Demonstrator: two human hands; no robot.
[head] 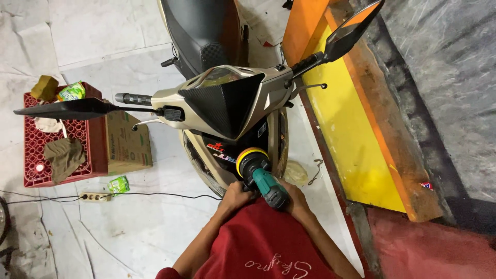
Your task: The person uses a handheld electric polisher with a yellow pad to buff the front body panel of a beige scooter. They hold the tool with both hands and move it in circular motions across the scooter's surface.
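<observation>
A green and black power polisher (266, 183) with a round yellow-edged pad (251, 156) presses against the front panel of a beige and black scooter (227, 103). My left hand (235, 197) grips the polisher's left side, near the head. From the right, my right hand (295, 199) wraps around its body. Both forearms come up from the bottom edge, above my red shirt (263, 248). The scooter's handlebars and two mirrors spread above the tool.
A red plastic crate (95, 147) with rags, a sponge and a green packet stands left, beside a cardboard box (129, 144). A power strip (92, 197) and black cable lie on the white floor. A yellow and orange ramp (356, 134) runs along the right.
</observation>
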